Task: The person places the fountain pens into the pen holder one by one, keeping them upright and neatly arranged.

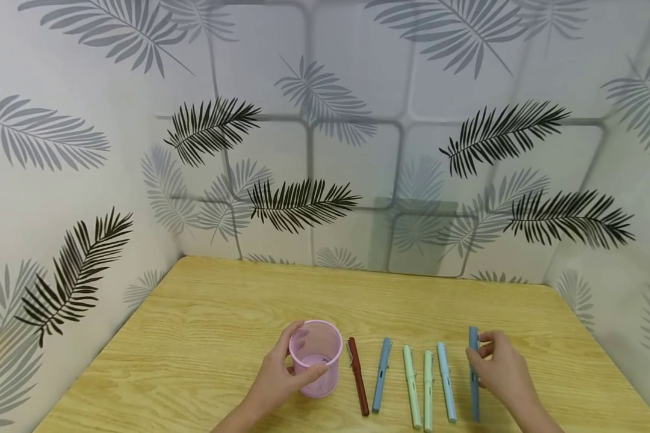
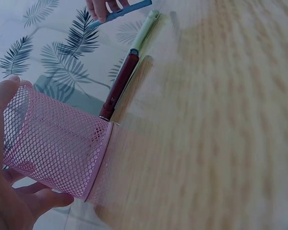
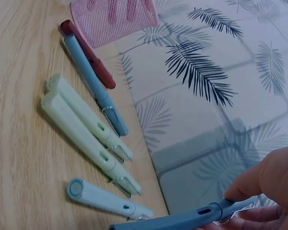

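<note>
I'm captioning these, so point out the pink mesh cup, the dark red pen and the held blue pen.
Pink mesh cup point(image 2: 60, 139), left wrist view, its side wall.
Dark red pen point(image 1: 358, 376), head view, its middle.
Held blue pen point(image 3: 177, 222), right wrist view, its barrel.

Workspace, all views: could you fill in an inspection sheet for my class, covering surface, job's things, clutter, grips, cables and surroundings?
Surface: wood-grain table; no spill seen.
Job's things: pink mesh cup; to its right in the head view, a loose row of red pen, blue pen, two green pens and light-blue pen. No pen seen inside the cup.
Clutter: nothing seen.
Grips: left grip holds the cup; right grip pinches a second blue pen.
Cables: nothing seen.
Surroundings: pale walls with grey and black leaf prints.
</note>
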`<state>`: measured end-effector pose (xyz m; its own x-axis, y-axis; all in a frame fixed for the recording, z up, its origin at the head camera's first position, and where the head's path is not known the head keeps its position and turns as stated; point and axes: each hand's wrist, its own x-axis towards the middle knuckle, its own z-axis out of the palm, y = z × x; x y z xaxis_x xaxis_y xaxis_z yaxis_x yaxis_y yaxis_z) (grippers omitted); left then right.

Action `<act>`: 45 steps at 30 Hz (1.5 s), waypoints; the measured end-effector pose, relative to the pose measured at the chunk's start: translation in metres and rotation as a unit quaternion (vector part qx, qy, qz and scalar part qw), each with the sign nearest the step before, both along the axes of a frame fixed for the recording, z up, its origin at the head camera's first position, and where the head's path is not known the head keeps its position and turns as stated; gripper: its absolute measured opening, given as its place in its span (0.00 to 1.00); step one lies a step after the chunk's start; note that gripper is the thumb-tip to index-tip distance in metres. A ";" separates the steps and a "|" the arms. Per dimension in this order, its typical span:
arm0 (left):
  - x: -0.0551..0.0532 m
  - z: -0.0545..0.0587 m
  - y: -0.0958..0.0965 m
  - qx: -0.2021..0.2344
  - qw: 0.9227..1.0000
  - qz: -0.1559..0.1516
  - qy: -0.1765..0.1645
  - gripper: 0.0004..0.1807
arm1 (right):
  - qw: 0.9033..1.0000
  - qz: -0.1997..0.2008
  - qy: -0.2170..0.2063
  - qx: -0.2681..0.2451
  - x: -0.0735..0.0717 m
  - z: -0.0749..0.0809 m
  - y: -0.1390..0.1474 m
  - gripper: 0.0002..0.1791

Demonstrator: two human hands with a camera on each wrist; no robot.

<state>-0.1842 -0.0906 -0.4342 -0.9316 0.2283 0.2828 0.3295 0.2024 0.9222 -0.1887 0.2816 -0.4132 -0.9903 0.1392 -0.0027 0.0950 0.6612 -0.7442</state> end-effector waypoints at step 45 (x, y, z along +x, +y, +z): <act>-0.001 -0.002 -0.003 0.004 1.000 -0.007 0.007 0.42 | 0.931 0.072 0.310 -0.177 0.008 0.034 -0.116 0.16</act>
<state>-0.1852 -0.0934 -0.4360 -0.9243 0.2399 0.2968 0.3446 0.1905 0.9192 -0.1808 0.1661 -0.3790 -0.8247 0.1031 0.5561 -0.4971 0.3368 -0.7997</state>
